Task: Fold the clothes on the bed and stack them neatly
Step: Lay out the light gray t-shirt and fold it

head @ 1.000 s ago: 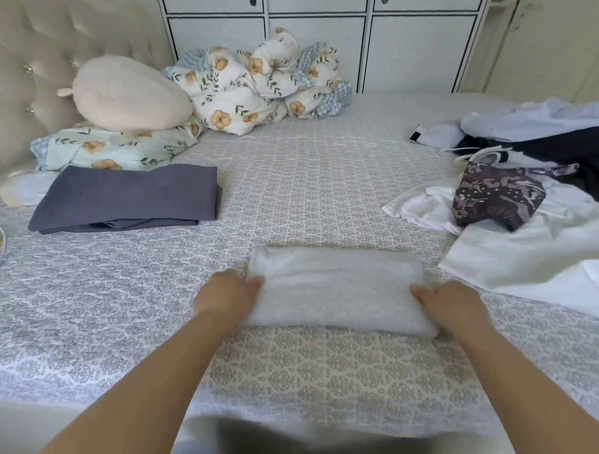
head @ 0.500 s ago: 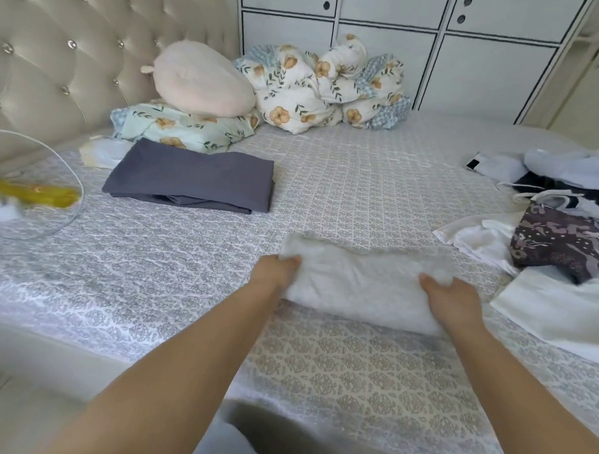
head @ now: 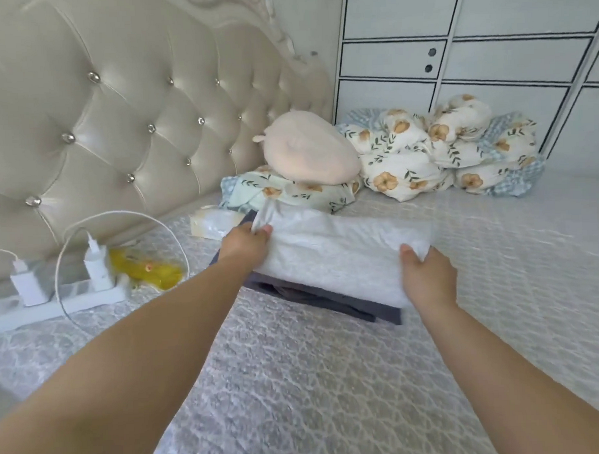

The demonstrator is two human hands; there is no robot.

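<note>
Left hand: the left hand (head: pixel 246 244) reaches forward on a straight bare arm and grips the left end of the folded white garment (head: pixel 339 252), thumb on top, fingers curled under the cloth.
Right hand: the right hand (head: pixel 429 278) grips the garment's right near corner, thumb pressed on the top face, fingers wrapped beneath.
White garment: a thick rectangular fold of soft, slightly fuzzy white fabric, held level between both hands directly over the grey stack; whether it already rests on the stack or hangs just above it cannot be told, as the picture is blurred there.
Grey garment: the folded dark grey garment (head: pixel 362 309) lies flat on the bed, smooth cloth in layers, its near edge and right corner showing from under the white fold.
Bed: the bedspread (head: pixel 313 379) is pale grey with a quilted lattice pattern; behind it stands a glossy cream tufted headboard (head: pixel 117 114) with shiny studs.
Bedding: a smooth round beige cushion (head: pixel 309 151) sits on a floral pillow (head: pixel 290 193); a bunched floral quilt (head: pixel 441 154) lies beside them.
Left side: a white power strip (head: pixel 56 300) holds two white chargers with a looping cable; a yellow object (head: pixel 147 269) lies just beside it.
</note>
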